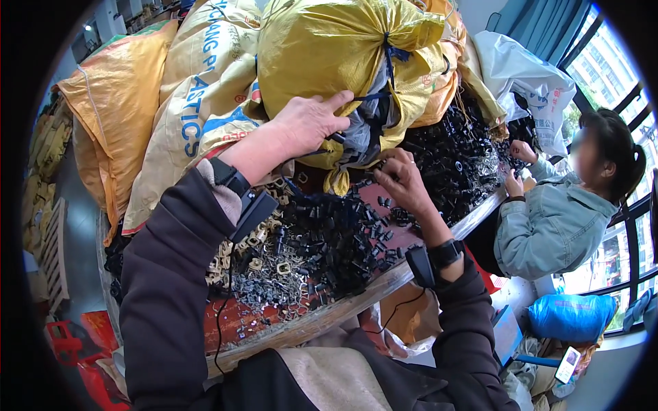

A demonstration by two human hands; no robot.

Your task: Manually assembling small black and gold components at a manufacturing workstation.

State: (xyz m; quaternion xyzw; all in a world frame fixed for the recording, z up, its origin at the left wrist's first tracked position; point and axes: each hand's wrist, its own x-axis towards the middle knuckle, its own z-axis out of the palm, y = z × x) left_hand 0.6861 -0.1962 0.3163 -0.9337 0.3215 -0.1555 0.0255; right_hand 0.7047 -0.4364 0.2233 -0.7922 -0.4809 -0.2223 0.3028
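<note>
A full yellow woven sack [322,61] lies on the heap in front of me, its upper right corner tied with dark cord [392,53]. At its gathered mouth bulges a grey plastic liner [358,133]. My left hand [308,123] is at the mouth's left side, index finger stretched over the liner and the other fingers curled on the sack. On the mouth's lower right, my right hand [404,179] has its fingers bent and pinched at the yellow edge. Small black plastic parts [336,236] lie below, beside pale metal clips [277,270].
The red-topped table [247,322] has a wooden front edge [370,298]. Other stuffed sacks, one orange [127,89] and one white [528,75], stand behind. At the right, a co-worker [562,205] handles parts near another black pile [445,164]. An open bag [408,315] hangs below the edge.
</note>
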